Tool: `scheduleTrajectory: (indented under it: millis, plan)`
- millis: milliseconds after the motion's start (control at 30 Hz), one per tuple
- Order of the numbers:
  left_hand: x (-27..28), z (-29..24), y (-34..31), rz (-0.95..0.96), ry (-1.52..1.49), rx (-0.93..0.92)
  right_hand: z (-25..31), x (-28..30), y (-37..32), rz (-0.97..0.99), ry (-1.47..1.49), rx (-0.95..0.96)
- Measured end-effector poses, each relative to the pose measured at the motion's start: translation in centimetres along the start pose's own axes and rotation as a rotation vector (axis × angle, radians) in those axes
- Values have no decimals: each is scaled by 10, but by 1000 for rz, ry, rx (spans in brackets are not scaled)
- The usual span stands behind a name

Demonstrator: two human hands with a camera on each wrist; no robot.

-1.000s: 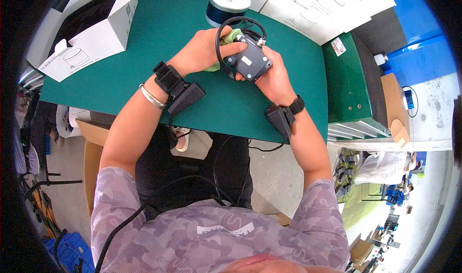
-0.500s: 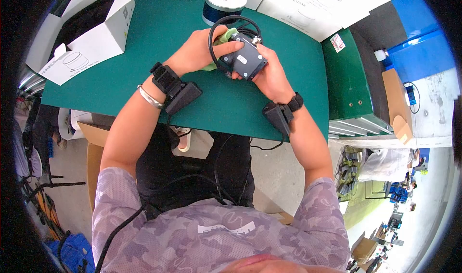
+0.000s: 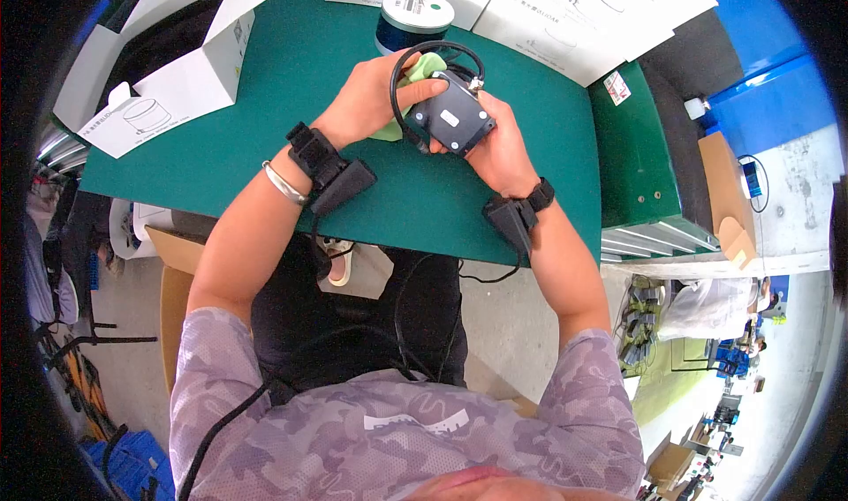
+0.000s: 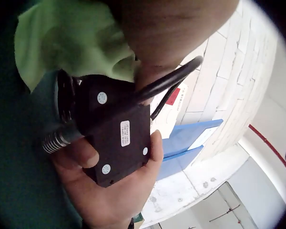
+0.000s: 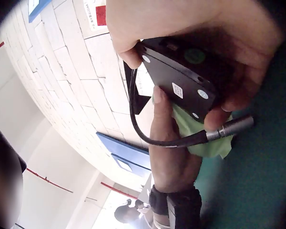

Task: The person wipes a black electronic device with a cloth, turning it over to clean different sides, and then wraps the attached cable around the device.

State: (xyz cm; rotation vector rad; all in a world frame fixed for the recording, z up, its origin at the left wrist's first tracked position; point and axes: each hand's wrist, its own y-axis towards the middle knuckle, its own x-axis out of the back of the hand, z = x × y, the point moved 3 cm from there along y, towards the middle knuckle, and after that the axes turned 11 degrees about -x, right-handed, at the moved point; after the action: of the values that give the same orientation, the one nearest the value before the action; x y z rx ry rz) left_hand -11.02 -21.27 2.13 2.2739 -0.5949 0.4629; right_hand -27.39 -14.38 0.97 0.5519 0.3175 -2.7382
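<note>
In the head view, a small black box (image 3: 455, 117) is held over the green tabletop, its face with round corner stickers and a white label turned up. My right hand (image 3: 502, 148) grips it from the right, fingers and thumb round its edges. From the other side my left hand (image 3: 367, 99) holds a light green cloth (image 4: 76, 43) against the box, its thumb on the labelled face. A black cable (image 5: 157, 142) loops out from the box past the left hand. Its metal connector (image 5: 236, 128) hangs by the right fingertips in the right wrist view.
Behind the hands stands a dark blue cylinder (image 3: 411, 33) with a silver top. An opened white carton (image 3: 177, 99) is at the left of the green table (image 3: 353, 196), and more white cartons (image 3: 565, 24) line the back. A green cabinet (image 3: 640, 148) stands to the right.
The head view shifts slightly. Both hands keep hold of the black box at nearly the same spot, with the left thumb still on its face.
</note>
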Motion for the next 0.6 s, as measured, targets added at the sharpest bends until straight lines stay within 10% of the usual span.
scheduleTrajectory:
  millis: [600]
  plan:
    - [0,15,-1,-46,-333,181,-3,5,2,-12,52,-20]
